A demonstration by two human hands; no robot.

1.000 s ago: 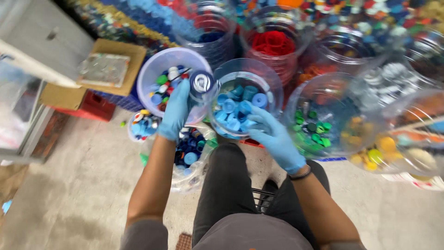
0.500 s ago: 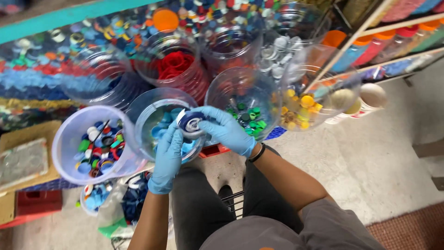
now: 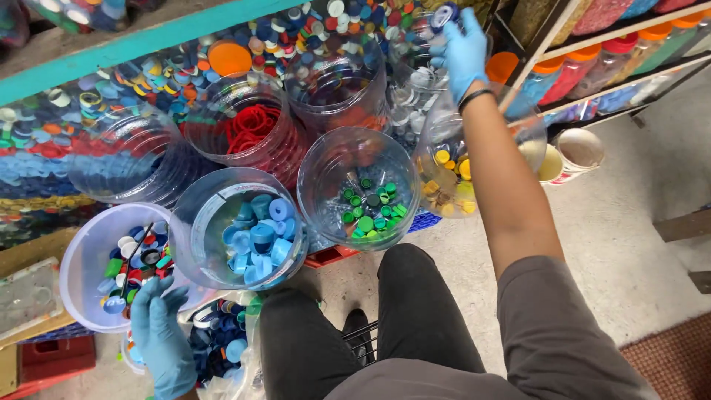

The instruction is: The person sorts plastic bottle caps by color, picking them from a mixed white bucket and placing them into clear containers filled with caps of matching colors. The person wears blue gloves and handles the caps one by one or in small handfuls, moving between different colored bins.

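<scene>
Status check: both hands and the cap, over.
Right hand raised over far clear jars, pinching a blue cap. Left hand low at mixed-cap bucket, holding nothing visible. Nothing blocking.

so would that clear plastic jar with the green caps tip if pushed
Probably not easily: the clear plastic jar with green caps looks wide and squat. Likely light, since few caps cover its bottom. Neighbouring jars press close, so it may nudge them.

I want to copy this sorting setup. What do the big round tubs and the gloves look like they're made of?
The tub of green caps looks like clear, glossy thin plastic: its contents show through the wall. The gloves on the left hand and right hand look like thin matte blue rubber, probably nitrile; they cling and wrinkle.
</scene>
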